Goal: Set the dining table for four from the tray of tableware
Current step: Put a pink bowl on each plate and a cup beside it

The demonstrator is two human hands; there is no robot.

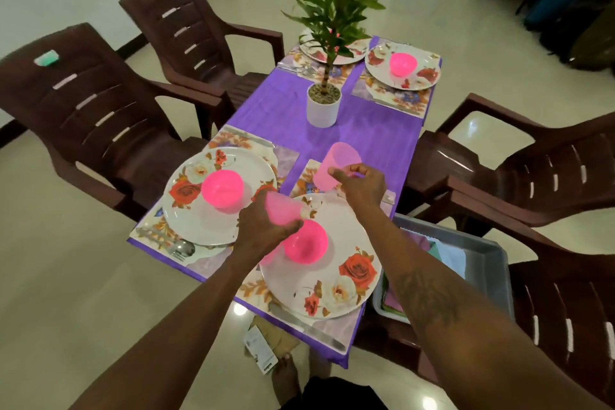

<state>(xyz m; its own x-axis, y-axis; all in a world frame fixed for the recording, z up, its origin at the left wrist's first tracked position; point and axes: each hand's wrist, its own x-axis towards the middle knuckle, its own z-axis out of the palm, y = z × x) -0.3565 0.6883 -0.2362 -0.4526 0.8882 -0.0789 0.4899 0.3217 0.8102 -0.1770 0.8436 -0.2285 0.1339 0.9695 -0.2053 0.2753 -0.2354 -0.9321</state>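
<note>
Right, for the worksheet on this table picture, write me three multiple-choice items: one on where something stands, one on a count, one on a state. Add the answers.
1. Where does the potted plant stand?
A. on the purple cloth, between the near and far settings
B. on a chair seat
C. inside the grey tray

2. How many flowered plates are laid out?
A. two
B. three
C. four

3. What are the left hand and the right hand doing?
A. lying flat and open
B. each gripping a pink cup
C. lifting one bowl together

Answers:
1 A: its white pot sits mid-cloth.
2 C: two plates lie near and two far, one of them partly behind leaves.
3 B: fingers curl round one cup on the left and round a paler one on the right.
</note>
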